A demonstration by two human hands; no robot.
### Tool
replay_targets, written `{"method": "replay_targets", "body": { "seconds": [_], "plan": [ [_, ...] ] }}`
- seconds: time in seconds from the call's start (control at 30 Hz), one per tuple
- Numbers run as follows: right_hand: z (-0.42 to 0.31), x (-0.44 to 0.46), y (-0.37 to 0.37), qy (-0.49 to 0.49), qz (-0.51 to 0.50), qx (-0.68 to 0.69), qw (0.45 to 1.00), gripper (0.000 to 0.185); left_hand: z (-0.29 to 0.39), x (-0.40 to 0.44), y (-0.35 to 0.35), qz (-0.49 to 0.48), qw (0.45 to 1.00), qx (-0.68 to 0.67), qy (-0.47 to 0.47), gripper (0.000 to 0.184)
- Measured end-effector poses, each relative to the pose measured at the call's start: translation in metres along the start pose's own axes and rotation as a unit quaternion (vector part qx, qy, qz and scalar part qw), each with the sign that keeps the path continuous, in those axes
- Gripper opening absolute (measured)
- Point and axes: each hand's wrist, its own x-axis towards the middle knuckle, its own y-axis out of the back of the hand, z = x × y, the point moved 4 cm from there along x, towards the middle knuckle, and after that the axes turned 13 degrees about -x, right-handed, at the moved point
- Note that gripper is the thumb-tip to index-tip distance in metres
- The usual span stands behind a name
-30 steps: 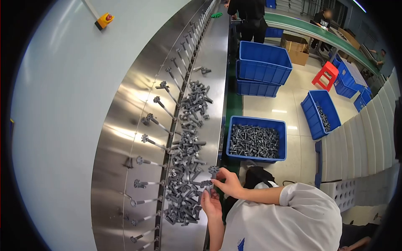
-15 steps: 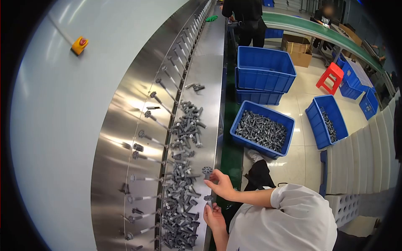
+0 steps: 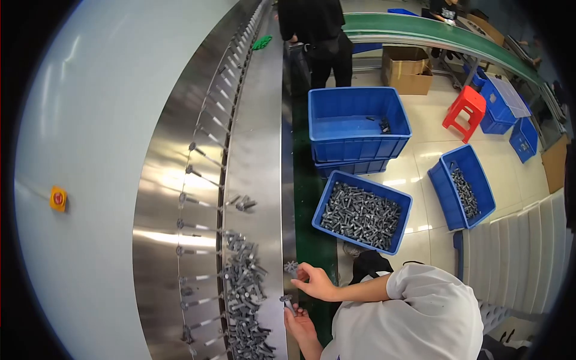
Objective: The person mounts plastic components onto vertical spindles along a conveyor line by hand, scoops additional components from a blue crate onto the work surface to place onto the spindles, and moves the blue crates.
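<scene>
My right hand, the upper one, pinches a grey part with a toothed, flower-shaped head between thumb and fingers. Just below, my left hand grips a second grey part, head up and stem in the fingers. Both hands are at the right edge of the steel bench, apart from each other. Left of them, a long pile of loose grey bolt-like parts lies on the bench. A row of similar parts on rods runs along the slot beside the pile.
A blue bin full of parts stands right of the bench, below stacked blue bins. Farther right are another blue bin and a red stool. A co-worker in black stands at the bench's far end.
The view has shifted, so the pile and bench appear farther left. My hands have drawn apart, each still with its part. The full bin appears turned at an angle.
</scene>
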Motion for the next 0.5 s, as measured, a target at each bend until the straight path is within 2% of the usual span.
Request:
{"method": "replay_targets", "body": {
  "seconds": [0.23, 0.5],
  "plan": [
    [0.008, 0.019, 0.02, -0.002, 0.055, -0.024, 0.998, 0.029, -0.018, 0.054, -0.037, -0.049, 0.996, 0.034, 0.066, 0.023],
    [0.003, 0.031, 0.019, 0.014, 0.044, -0.07, 0.996, 0.03, -0.038, 0.073, -0.039, -0.093, 0.989, 0.01, 0.115, 0.022]
  ]
}}
